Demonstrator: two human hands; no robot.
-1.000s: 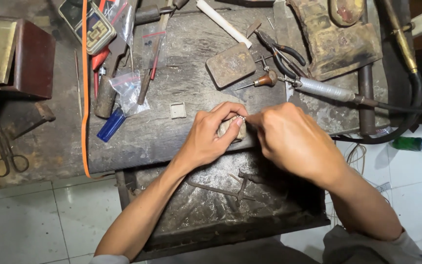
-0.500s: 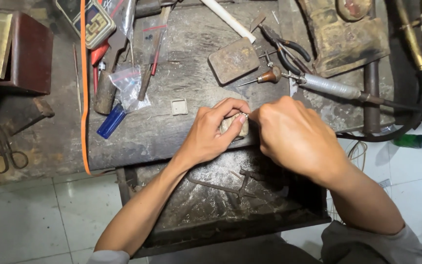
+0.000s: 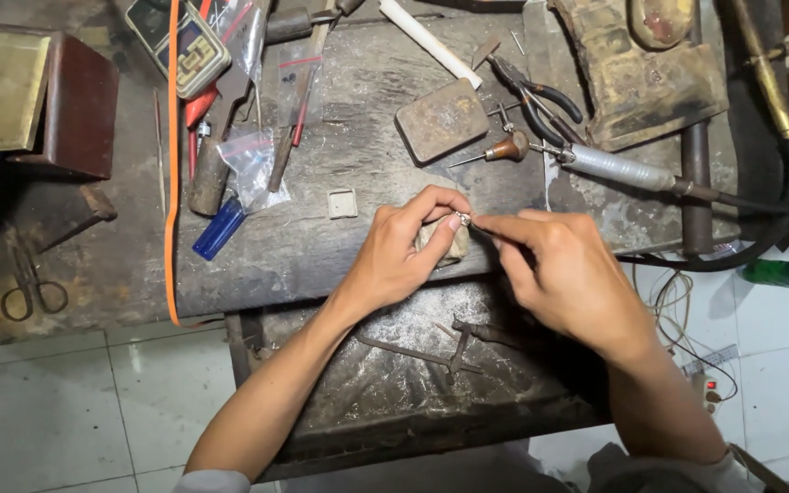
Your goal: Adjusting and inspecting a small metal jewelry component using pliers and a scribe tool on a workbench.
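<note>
Small metal piece held over bench edge

A tiny metal piece, possibly a ring, is pinched in the left hand fingertips. Right hand grips a thin tool against it. Likely light, stiff, slippery; hold by its rim. Pliers lie beyond.

Two hands: left hand, right hand. One scissors, one pliers, one blue lighter, one white square piece, one green bottle.

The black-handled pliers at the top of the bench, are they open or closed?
Open. The black-handled pliers lie flat on the bench with their two handles spread apart; neither hand touches them.
</note>
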